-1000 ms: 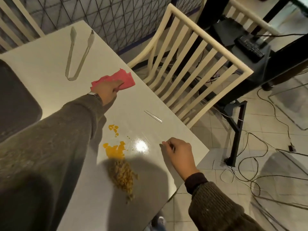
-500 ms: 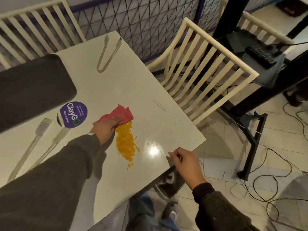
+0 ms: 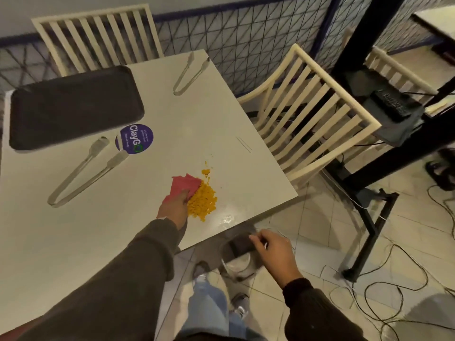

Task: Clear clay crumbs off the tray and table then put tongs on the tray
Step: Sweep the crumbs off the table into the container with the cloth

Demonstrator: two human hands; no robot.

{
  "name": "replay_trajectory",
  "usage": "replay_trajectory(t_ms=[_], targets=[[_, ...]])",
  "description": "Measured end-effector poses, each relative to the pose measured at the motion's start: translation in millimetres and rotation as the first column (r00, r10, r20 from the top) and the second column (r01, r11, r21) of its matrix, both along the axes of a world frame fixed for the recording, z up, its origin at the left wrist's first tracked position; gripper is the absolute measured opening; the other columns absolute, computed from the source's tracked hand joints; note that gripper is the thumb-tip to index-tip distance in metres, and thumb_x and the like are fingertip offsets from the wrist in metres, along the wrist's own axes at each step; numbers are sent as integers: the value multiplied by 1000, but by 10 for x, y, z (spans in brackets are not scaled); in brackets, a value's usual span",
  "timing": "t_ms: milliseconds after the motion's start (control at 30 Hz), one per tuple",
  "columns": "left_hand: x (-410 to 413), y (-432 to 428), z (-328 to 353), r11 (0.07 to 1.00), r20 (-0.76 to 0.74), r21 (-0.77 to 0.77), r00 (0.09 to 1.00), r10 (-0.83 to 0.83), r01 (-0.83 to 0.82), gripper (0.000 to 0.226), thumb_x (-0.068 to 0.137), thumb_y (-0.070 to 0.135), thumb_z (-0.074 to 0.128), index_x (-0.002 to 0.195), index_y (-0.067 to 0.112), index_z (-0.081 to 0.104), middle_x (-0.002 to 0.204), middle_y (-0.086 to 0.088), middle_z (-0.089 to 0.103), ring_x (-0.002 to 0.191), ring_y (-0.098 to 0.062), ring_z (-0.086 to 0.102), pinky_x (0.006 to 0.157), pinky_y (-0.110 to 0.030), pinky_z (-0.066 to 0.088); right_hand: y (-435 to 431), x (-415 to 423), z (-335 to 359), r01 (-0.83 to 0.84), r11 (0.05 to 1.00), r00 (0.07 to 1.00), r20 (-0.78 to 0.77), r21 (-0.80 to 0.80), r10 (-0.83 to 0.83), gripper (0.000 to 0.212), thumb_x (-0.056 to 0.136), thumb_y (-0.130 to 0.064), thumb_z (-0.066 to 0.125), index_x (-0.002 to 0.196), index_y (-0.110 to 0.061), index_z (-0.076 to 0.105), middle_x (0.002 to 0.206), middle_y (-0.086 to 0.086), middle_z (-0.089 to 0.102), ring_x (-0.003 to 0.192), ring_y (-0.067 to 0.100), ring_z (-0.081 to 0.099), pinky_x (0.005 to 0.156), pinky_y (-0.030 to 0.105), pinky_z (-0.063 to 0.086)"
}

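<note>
A heap of orange clay crumbs (image 3: pixel 203 203) lies on the white table (image 3: pixel 73 237) near its front right edge. My left hand (image 3: pixel 173 207) presses a pink cloth (image 3: pixel 184 184) flat against the left side of the heap. Just below the table edge my right hand (image 3: pixel 274 252) holds a clear plastic container (image 3: pixel 237 259) by its rim. A dark tray (image 3: pixel 73 107) sits at the far left of the table. One pair of tongs (image 3: pixel 86 171) lies in front of the tray, and a second pair of tongs (image 3: pixel 189 73) rests near the far edge.
A purple ClayGo lid (image 3: pixel 135 139) lies beside the tray. Cream slatted chairs stand behind the table (image 3: pixel 98 35) and to its right (image 3: pixel 312 114). Black table legs (image 3: pixel 369 217) and loose cables (image 3: pixel 406 286) cross the tiled floor on the right.
My left hand has swept the cloth and crumbs toward the front right table edge, gathering them into one heap. My right hand has moved off the table to below its edge with the container.
</note>
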State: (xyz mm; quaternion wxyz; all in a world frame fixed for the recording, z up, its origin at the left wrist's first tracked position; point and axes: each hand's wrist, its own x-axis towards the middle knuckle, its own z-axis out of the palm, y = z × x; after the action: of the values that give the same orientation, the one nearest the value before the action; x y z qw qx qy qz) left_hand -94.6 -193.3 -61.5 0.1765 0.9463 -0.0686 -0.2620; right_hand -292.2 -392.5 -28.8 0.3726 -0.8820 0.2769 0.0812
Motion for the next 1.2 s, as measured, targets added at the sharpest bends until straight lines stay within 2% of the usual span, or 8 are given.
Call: replay_trajectory(t_ms=[100,233,333,467,600,733,867,1200], targets=[[-243,-129,126,985,-34,-95,989,143,-146,45,103,18,32,147,25,39,127,-17,61,109,-37,59,88,-30,47,6,15,3,18,1000,1000,-23,5,-18,28,93,-44,49,77,-24,59,71,-4,62,72,12,56,88,44,46],[-444,-230,433,853,-236,-325,909,344,-407,36,105,31,33,131,21,55,81,-6,61,59,-8,44,30,-6,32,0,118,25,45,999,998,-46,-6,-45,27,93,-44,48,80,-24,60,72,-6,61,72,13,56,87,42,46],[-458,-74,560,674,-291,-477,825,485,-564,29,104,37,36,113,22,59,75,-3,57,54,-9,47,36,-7,37,3,195,76,75,997,996,-51,2,-75,25,94,-42,49,76,-25,56,69,-8,56,71,13,55,69,25,41],[-236,311,524,458,-301,-575,696,652,-678,43,103,15,36,138,35,51,103,-7,62,58,-18,54,47,-22,44,46,241,127,131,991,991,-11,1,-131,22,94,-38,51,78,-25,56,71,-9,55,70,5,52,59,18,32],[-36,552,292,682,-23,-492,792,610,-540,50,104,13,39,150,30,35,137,-7,55,108,-32,62,93,-35,53,107,195,99,171,985,985,2,8,-171,23,94,-36,52,77,-22,57,73,-4,59,71,11,54,63,24,40],[31,661,35,985,159,-94,975,156,-142,48,99,14,45,146,14,39,150,-23,39,138,-46,33,119,-56,22,127,126,34,177,984,984,-31,-17,-177,25,93,-38,51,78,-20,59,74,-2,61,73,14,56,72,31,48],[192,713,-193,943,181,208,937,-300,261,66,95,34,52,152,14,27,160,-14,25,148,-40,20,116,-60,15,91,95,2,178,983,984,-26,-48,-179,27,93,-38,52,76,-18,59,71,-2,61,70,13,56,68,30,46],[-321,676,-333,970,206,-10,950,-236,243,50,98,20,33,147,18,42,155,-6,39,150,-31,22,119,-53,12,90,-20,-127,159,987,986,-44,-12,-160,26,92,-40,53,77,-20,60,73,-2,62,71,13,57,71,33,50]])
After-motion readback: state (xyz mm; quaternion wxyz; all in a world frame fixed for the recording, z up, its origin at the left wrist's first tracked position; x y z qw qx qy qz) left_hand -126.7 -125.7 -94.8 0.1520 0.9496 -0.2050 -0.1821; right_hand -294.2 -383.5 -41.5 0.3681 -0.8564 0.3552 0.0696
